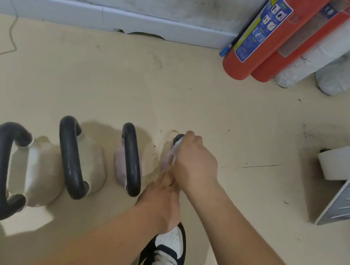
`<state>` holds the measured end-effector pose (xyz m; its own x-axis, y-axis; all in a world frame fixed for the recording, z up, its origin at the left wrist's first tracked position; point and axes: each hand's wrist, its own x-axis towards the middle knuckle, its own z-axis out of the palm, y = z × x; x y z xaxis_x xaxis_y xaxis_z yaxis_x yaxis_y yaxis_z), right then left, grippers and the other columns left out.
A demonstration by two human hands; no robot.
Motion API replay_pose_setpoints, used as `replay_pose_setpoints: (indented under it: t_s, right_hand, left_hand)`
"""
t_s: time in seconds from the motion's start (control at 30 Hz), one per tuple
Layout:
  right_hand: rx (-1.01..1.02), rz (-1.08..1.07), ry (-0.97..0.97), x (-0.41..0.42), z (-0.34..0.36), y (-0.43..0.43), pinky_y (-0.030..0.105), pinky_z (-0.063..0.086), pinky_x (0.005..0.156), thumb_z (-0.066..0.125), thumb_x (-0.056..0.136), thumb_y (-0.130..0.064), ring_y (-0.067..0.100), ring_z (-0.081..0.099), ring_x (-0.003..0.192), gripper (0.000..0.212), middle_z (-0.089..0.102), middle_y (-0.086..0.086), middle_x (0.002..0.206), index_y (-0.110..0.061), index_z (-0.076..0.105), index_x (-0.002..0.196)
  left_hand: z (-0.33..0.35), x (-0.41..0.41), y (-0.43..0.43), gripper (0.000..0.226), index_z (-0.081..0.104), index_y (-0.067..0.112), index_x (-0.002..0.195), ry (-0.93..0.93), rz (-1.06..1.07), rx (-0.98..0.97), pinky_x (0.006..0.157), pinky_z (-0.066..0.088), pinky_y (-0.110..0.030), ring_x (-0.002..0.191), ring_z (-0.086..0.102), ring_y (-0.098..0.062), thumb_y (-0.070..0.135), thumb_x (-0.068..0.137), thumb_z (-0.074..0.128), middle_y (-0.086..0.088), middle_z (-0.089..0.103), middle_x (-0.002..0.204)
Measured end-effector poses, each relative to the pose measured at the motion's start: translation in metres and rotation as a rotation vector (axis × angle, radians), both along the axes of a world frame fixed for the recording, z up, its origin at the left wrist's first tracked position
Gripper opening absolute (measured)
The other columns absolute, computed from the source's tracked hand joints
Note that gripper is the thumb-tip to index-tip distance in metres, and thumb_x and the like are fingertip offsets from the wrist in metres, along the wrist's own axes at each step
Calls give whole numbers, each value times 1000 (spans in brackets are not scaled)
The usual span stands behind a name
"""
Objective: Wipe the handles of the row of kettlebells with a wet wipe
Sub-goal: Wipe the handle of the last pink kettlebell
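**At the right end of the row: wiping a handle**

On the beige floor [248,123], the row of kettlebells [70,157] is standing side by side. My right hand [190,163] is curling its fingers around the handle [178,138] of the rightmost kettlebell [164,159], pressing a pale wet wipe [175,152] against it. My left hand [162,194] is reaching to this kettlebell's near side, partly under my right wrist. I cannot tell whether its fingers are gripping anything.
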<state>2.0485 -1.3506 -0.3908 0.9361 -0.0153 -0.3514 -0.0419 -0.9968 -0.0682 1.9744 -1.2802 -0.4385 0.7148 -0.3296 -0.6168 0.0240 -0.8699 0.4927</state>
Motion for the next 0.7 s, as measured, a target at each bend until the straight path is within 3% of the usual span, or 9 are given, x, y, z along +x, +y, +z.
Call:
replay_pose_setpoints:
  t_s: [0.1, 0.17, 0.3, 0.37, 0.47, 0.57, 0.7]
  right_hand:
    - [-151, 140, 152, 36, 1, 24, 36, 50, 74, 57, 91, -5, 35, 66, 105, 29, 61, 12, 118, -8, 56, 120]
    - [-260, 242, 279, 52, 1, 35, 37, 57, 86, 59, 89, -3, 30, 64, 94, 18, 63, 6, 100, -16, 64, 100]
    - [-328, 318, 281, 62, -4, 40, 30, 55, 80, 60, 86, -4, 27, 61, 83, 21, 53, -2, 74, -20, 69, 96]
    - [-229, 261, 184, 53, -4, 29, 30, 49, 73, 56, 91, -9, 30, 63, 88, 22, 58, 1, 84, -17, 67, 108]
    - [115, 66, -41, 18, -11, -3, 36, 50, 74, 46, 100, -30, 30, 64, 96, 27, 64, 4, 106, -19, 56, 123]
    - [322, 20, -279, -28, -28, -34, 38, 51, 74, 42, 100, -34, 23, 61, 87, 31, 66, -5, 100, -24, 56, 125]
    - [443, -132, -424, -77, -52, -51, 34, 47, 82, 38, 99, -30, 16, 51, 92, 43, 60, -3, 105, -12, 56, 133]
  left_hand:
    - [5, 0, 3, 76, 12, 14, 160, -62, 22, -58, 122, 26, -36, 152, 17, -21, 7, 93, 46, 2, 1, 167]
    - [1, 0, 3, 81, 3, 16, 161, -72, 15, -36, 124, 22, -37, 154, 9, -20, 7, 93, 47, 1, -6, 168]
    - [0, 1, 3, 80, 6, 15, 161, -82, -20, 21, 125, 18, -39, 155, 9, -23, 11, 94, 49, -5, 1, 168]
    - [4, 1, 6, 87, -3, 20, 161, -37, 15, -26, 125, 19, -38, 154, 10, -21, 6, 92, 48, 0, -8, 168]
    - [8, 3, 8, 94, -10, 26, 161, -18, 44, -112, 124, 24, -38, 155, 9, -22, 3, 90, 48, 2, -19, 167]
    - [10, 2, 9, 96, -17, 20, 159, 17, 33, -87, 122, 27, -37, 155, 8, -21, 5, 91, 49, 1, -31, 164]
    - [12, 5, 10, 95, -12, 21, 161, 14, 19, -108, 127, 13, -33, 156, -13, -16, 5, 91, 50, 5, -35, 163]
